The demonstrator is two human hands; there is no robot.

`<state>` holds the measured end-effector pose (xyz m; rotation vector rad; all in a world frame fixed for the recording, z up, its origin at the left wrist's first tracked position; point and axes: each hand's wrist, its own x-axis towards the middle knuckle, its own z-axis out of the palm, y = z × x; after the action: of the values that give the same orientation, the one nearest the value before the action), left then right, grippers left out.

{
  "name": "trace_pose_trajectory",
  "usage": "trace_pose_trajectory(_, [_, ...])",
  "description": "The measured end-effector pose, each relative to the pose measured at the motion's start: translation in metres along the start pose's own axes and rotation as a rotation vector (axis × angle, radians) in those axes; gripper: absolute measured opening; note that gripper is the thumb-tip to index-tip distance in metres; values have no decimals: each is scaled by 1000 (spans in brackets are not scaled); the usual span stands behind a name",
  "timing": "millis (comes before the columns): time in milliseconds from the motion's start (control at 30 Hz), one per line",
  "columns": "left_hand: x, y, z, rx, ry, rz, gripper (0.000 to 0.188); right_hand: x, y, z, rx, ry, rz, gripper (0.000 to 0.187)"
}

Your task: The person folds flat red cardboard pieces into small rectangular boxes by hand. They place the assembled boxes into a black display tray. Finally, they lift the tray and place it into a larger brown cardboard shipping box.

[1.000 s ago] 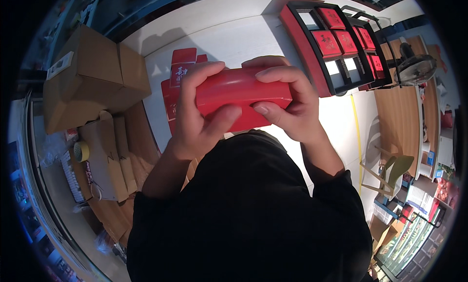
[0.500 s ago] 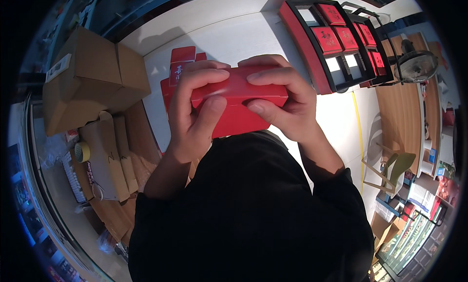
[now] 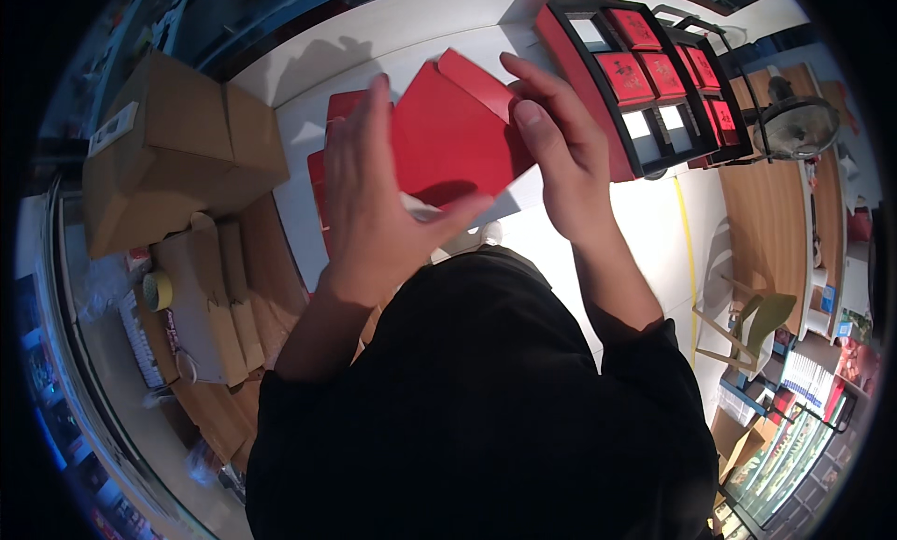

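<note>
Red carton [image 3: 455, 134] pinched between both hands' fingers [image 3: 537, 120].

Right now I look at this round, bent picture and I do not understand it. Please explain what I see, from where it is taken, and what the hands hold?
There is no machine here. A person wears a wide fisheye camera on the head; it looks down, so straight edges bend near the rim. The black mass below is the person's own clothing. The left hand and right hand both hold a flat red cardboard piece, apparently an unfolded box, above a white table. On the table, to the right, stands a black tray with red boxes in some compartments. To the left are brown cardboard cartons and a tape roll.
</note>
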<state>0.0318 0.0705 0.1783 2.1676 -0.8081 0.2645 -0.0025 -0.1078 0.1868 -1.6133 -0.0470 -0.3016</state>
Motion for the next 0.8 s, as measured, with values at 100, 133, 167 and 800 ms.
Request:
trace_pose_trajectory(100, [-1, 0, 9, 278, -13, 24, 120, -2, 5, 12, -37, 43, -23, 35])
trace_pose_trajectory(133, [-1, -1, 11, 309, -3, 1, 120, -3, 5, 13, -20, 25, 3, 35])
trace_pose_trajectory(167, [-1, -3, 12, 302, -1, 8, 121, -4, 5, 13, -2, 8, 27, 36])
trace_pose_trajectory(800, [-6, -23, 8, 205, -9, 115, 112, 2, 0, 18, -165, -201, -79, 46])
